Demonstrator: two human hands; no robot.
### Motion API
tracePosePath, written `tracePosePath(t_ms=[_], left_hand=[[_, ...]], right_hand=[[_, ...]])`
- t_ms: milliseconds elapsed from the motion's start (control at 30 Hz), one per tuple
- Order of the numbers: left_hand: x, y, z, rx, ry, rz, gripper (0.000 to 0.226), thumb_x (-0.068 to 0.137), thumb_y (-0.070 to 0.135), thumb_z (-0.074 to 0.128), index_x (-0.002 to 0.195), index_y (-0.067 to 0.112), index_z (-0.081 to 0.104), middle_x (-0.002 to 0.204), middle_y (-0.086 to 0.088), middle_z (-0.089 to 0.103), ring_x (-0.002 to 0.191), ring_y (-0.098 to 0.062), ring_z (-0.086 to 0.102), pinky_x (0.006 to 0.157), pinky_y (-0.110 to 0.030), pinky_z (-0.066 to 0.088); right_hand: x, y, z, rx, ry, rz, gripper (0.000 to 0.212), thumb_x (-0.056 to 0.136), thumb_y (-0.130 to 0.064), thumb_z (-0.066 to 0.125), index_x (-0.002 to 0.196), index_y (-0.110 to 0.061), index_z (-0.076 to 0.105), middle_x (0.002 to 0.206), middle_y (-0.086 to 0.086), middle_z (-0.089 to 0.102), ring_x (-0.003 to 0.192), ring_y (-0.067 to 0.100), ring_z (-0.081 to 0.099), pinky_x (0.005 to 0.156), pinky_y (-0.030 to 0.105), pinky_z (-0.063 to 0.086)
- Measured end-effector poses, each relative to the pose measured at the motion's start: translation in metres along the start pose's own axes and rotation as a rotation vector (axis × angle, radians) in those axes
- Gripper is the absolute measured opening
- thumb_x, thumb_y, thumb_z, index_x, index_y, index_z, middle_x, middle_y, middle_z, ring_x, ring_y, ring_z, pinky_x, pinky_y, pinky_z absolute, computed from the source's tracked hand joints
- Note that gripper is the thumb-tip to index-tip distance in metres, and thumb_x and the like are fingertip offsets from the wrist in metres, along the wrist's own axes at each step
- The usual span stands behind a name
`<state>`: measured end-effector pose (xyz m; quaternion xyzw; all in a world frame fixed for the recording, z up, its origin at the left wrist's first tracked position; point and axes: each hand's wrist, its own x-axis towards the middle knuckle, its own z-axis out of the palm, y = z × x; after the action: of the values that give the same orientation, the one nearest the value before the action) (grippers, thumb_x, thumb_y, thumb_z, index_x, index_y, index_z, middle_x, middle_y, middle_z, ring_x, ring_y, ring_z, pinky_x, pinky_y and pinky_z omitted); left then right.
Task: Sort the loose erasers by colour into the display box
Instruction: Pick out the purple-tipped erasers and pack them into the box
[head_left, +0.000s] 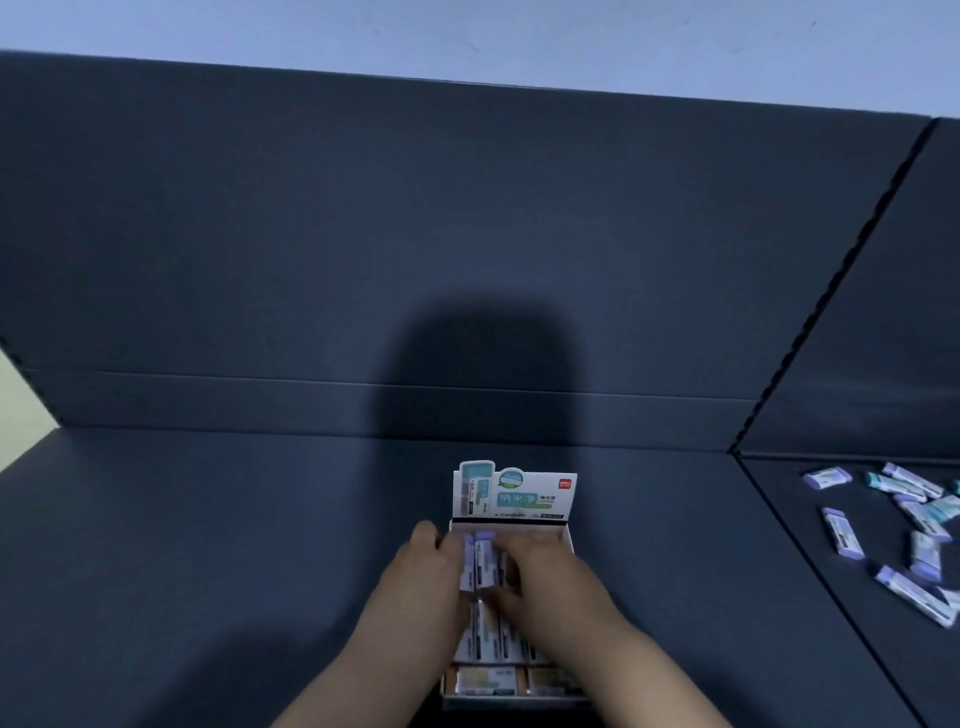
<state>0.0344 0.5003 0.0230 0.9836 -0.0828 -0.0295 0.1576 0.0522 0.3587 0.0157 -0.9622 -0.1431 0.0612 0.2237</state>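
- Erasers with purple caps (480, 564) stood in the far row of the display box (567, 540), and both of my hands were on them
- My left hand (426, 577) pressed against the left side of that row, its grip narrow around the outer eraser; whether it truly held one or only steadied it, I could not tell
- My right hand (550, 577) lay over the right part of the same row, fingers curled down into the box; its grip was hidden beneath the hand, so I could not tell what it held
- Nearer rows of the box were already filled: a row of pale sleeved erasers (491, 636), and closest to me some with orange wrappers (488, 680)
- Loose erasers (906, 530), purple and teal mixed, lay scattered on the table (208, 545) well apart to my right, so I judged the sorting was partly done, with a good handful left to bring over
- The far row's right side looked to have room
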Motion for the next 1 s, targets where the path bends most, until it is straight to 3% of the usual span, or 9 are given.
tracePosePath(t_ms=[233, 733, 800, 900, 1000], left_hand=[[0.003, 0.0, 0.004, -0.011, -0.026, -0.065, 0.023, 0.091, 0.019, 0.048, 0.115, 0.019, 0.05, 0.112, 0.001, 0.052, 0.097, -0.016, 0.056, 0.074, -0.024, 0.042], [0.002, -0.001, 0.003, -0.044, 0.006, -0.028, 0.019, 0.092, 0.02, 0.047, 0.111, 0.017, 0.05, 0.108, -0.001, 0.052, 0.094, -0.017, 0.056, 0.074, -0.026, 0.044], [0.001, -0.002, 0.0, -0.036, -0.004, -0.019, 0.018, 0.092, 0.022, 0.048, 0.11, 0.017, 0.05, 0.106, -0.001, 0.051, 0.092, -0.018, 0.056, 0.072, -0.027, 0.046], [-0.001, -0.002, -0.005, 0.001, 0.009, 0.024, 0.019, 0.094, 0.028, 0.048, 0.109, 0.016, 0.05, 0.105, -0.001, 0.047, 0.091, -0.018, 0.054, 0.067, -0.026, 0.042], [-0.003, -0.002, -0.008, 0.073, 0.062, 0.081, 0.024, 0.095, 0.03, 0.047, 0.115, 0.016, 0.05, 0.11, -0.001, 0.043, 0.101, -0.017, 0.047, 0.072, -0.025, 0.041]], right_hand=[[-0.004, -0.007, -0.004, -0.088, 0.024, 0.045, 0.045, 0.088, -0.043, 0.051, 0.132, -0.035, 0.041, 0.129, -0.003, 0.054, 0.122, 0.018, 0.045, 0.094, 0.028, 0.039], [-0.004, -0.007, 0.002, -0.085, 0.059, 0.081, 0.053, 0.088, -0.045, 0.053, 0.137, -0.033, 0.039, 0.137, -0.008, 0.049, 0.128, 0.012, 0.039, 0.099, 0.023, 0.036], [-0.004, -0.008, 0.001, -0.024, 0.073, 0.088, 0.05, 0.085, -0.039, 0.058, 0.133, -0.032, 0.045, 0.124, -0.006, 0.054, 0.12, 0.014, 0.046, 0.091, 0.022, 0.039], [-0.006, -0.011, 0.0, 0.095, 0.117, 0.124, 0.043, 0.081, -0.028, 0.067, 0.122, -0.027, 0.054, 0.093, -0.004, 0.05, 0.091, 0.014, 0.052, 0.076, 0.019, 0.04], [-0.013, -0.012, -0.006, 0.116, 0.155, 0.157, 0.051, 0.082, -0.03, 0.067, 0.13, -0.024, 0.05, 0.096, -0.004, 0.051, 0.086, 0.011, 0.051, 0.084, 0.019, 0.043]])
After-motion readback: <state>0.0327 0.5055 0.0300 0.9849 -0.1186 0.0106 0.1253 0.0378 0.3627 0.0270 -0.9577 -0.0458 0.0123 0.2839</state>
